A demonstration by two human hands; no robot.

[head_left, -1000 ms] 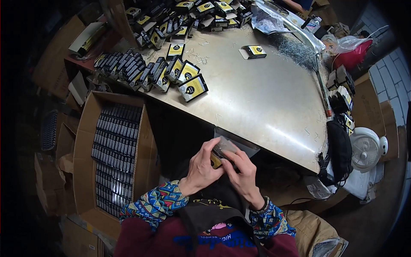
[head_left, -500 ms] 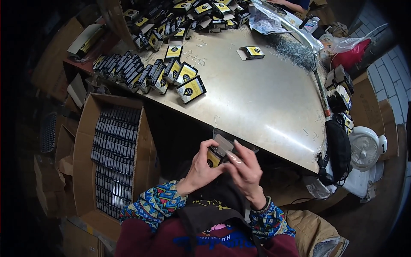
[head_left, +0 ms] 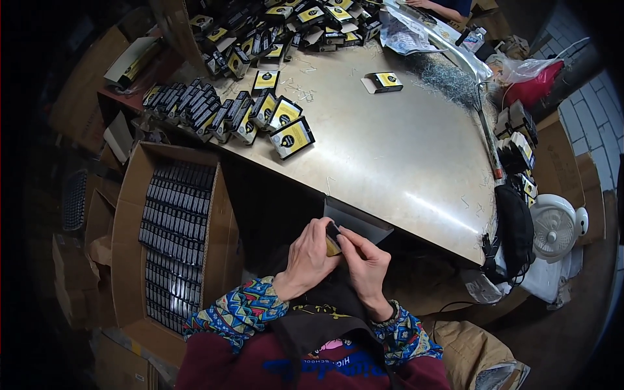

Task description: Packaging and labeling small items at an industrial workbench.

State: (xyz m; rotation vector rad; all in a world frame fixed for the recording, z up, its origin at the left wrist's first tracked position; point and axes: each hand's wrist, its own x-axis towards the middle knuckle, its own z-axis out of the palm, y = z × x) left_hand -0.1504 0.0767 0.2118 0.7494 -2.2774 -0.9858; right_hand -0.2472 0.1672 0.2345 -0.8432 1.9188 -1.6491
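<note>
A small black-and-yellow carton (head_left: 333,240) is held between my hands, below the table's near edge. My left hand (head_left: 308,255) wraps round its left side. The fingers and thumb of my right hand (head_left: 365,263) pinch its upper right end, where the flap now lies folded down. The fingers cover much of the carton. On the table's left part, a row of similar cartons (head_left: 292,138) leans one against another. A single carton (head_left: 383,82) with an open flap lies farther back on the metal table (head_left: 383,153).
A large cardboard box (head_left: 127,240) packed with rows of small cartons stands at my left. Many cartons (head_left: 312,14) are heaped at the back. Thin metal wire pieces (head_left: 448,78) pile up at the far right, near a white fan (head_left: 554,224). Another person's hand (head_left: 421,4) shows at the top.
The carton's raised grey flap has gone down. My right hand's fingers have come in from spread to a pinch on the carton's end; my left hand keeps its hold.
</note>
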